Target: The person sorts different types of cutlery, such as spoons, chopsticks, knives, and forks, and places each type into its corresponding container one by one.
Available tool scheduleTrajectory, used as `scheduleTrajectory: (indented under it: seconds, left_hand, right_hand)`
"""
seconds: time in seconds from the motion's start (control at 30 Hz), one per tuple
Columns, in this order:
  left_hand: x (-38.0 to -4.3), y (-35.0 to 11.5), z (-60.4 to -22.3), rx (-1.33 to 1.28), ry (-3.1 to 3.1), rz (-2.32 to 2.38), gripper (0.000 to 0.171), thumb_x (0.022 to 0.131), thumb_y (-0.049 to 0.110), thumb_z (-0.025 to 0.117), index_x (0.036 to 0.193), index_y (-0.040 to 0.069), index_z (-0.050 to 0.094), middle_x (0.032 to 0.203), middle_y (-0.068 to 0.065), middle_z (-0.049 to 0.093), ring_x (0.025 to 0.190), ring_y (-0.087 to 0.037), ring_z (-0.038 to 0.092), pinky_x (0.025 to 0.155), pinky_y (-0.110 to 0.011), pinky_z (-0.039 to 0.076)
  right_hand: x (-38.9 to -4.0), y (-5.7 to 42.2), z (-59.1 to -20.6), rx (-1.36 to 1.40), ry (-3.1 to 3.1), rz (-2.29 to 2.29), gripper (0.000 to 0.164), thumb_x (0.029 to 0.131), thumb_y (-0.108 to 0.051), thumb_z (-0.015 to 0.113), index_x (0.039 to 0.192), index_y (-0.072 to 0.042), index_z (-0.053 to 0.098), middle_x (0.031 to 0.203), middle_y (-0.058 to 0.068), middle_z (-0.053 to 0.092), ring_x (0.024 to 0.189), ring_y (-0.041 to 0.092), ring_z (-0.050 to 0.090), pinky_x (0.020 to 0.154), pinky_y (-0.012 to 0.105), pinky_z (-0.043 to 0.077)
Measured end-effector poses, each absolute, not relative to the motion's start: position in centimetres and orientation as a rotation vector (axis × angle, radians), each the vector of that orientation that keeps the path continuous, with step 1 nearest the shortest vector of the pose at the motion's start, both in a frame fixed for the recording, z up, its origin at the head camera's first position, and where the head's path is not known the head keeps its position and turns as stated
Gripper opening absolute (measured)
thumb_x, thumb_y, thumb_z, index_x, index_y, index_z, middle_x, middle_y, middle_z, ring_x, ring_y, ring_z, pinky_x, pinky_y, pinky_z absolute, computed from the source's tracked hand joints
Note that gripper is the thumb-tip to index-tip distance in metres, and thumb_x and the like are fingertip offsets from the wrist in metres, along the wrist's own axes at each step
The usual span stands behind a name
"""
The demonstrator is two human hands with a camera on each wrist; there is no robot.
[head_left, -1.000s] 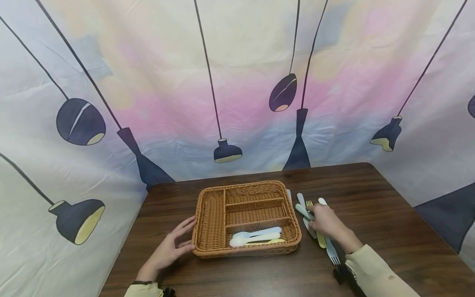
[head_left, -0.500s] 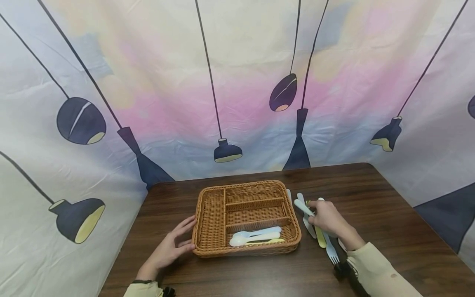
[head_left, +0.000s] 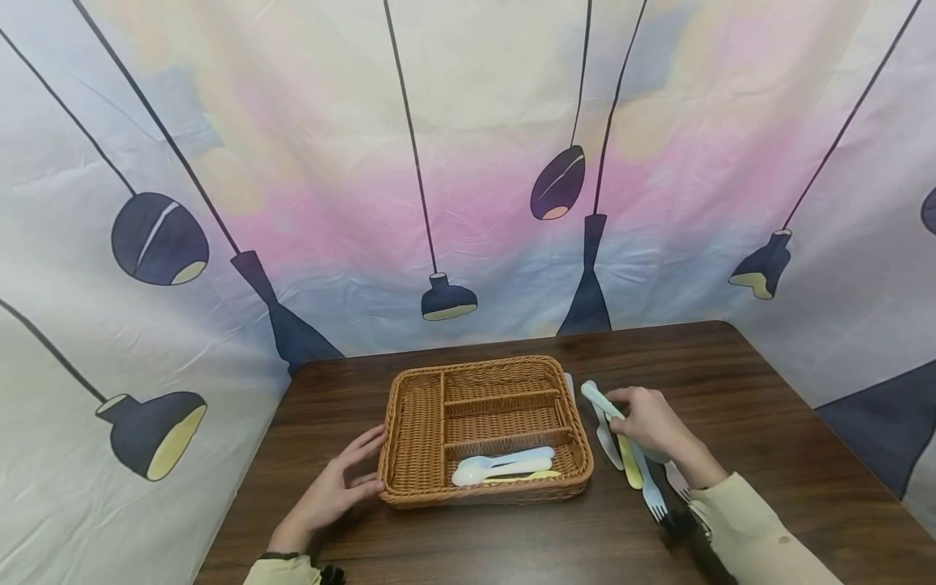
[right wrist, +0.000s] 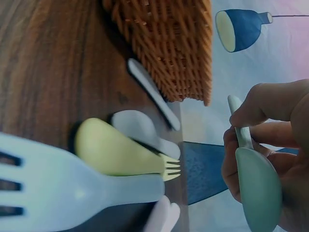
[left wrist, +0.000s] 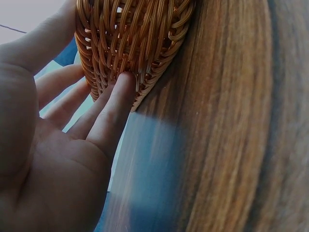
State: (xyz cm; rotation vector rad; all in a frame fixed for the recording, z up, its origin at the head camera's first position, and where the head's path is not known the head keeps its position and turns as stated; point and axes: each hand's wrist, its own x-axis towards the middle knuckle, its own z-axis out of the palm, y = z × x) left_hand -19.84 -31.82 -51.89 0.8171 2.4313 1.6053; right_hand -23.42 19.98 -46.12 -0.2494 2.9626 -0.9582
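Observation:
My right hand (head_left: 647, 418) pinches the slim handle of a mint-green spoon (right wrist: 260, 193), above the loose cutlery right of the basket. In the right wrist view its bowl points toward the camera. Below lie a light-blue fork (head_left: 653, 494), a yellow fork (right wrist: 120, 154) with tines at the far end and a grey spoon (right wrist: 135, 126). At the brown wicker basket (head_left: 417, 439), my left hand (head_left: 332, 491) touches the left side with extended fingers, which lie against the weave (left wrist: 130, 34) in the left wrist view.
Dividers split the basket into several compartments. Its front right one holds a blue spoon, a white spoon (head_left: 504, 469) and a yellow utensil. A pale utensil (right wrist: 154, 94) lies beside the basket's right wall, and a pinkish fork (head_left: 678, 481) near the right wrist. A printed cloth hangs behind the table.
My right hand has raised the mint-green spoon from among the other cutlery and shifted slightly right, uncovering more of the pinkish fork. The left hand and basket stay in place.

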Motion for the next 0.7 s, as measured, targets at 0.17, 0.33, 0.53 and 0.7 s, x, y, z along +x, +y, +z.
scheduleTrajectory:
  seconds: [0.17,0.33,0.53,0.7]
  left_hand:
    - [-19.8,-31.8,-51.9,0.807,2.437,1.602,0.068,0.090,0.006,0.068,0.150,0.000,0.035,0.161,-0.018,0.017,0.137,0.009,0.027,0.097,-0.035,0.051]
    - [-19.8,-31.8,-51.9,0.800,2.441,1.596,0.068,0.091,0.007,0.068,0.150,0.001,0.036,0.161,-0.017,0.017,0.137,0.010,0.027,0.097,-0.037,0.051]
    - [-19.8,-31.8,-51.9,0.807,2.447,1.591,0.068,0.091,0.006,0.068,0.150,0.000,0.036,0.161,-0.018,0.018,0.137,0.010,0.027,0.097,-0.039,0.051]
    - [-19.8,-31.8,-51.8,0.807,2.446,1.589,0.068,0.091,0.007,0.068,0.150,0.000,0.035,0.161,-0.018,0.018,0.137,0.010,0.027,0.097,-0.038,0.051]
  right_hand:
    - [-23.5,20.1,-45.4,-0.276,2.971,-0.964,0.045,0.080,-0.005,0.066,0.124,0.004,0.063,0.097,0.016,0.070,0.061,0.012,0.058,0.048,0.028,0.046]
    - [-23.5,20.1,-45.0,-0.296,2.982,-0.970,0.043,0.081,-0.005,0.067,0.123,0.004,0.064,0.100,0.016,0.071,0.064,0.012,0.061,0.050,0.027,0.047]
    - [-23.7,19.9,-44.4,-0.315,2.994,-0.981,0.044,0.079,-0.004,0.065,0.123,0.003,0.064,0.100,0.016,0.071,0.065,0.012,0.060,0.050,0.028,0.047]
    - [-23.9,19.5,-43.9,-0.356,3.005,-0.981,0.044,0.079,-0.005,0.065,0.122,0.002,0.065,0.098,0.014,0.071,0.067,0.013,0.061,0.051,0.027,0.047]
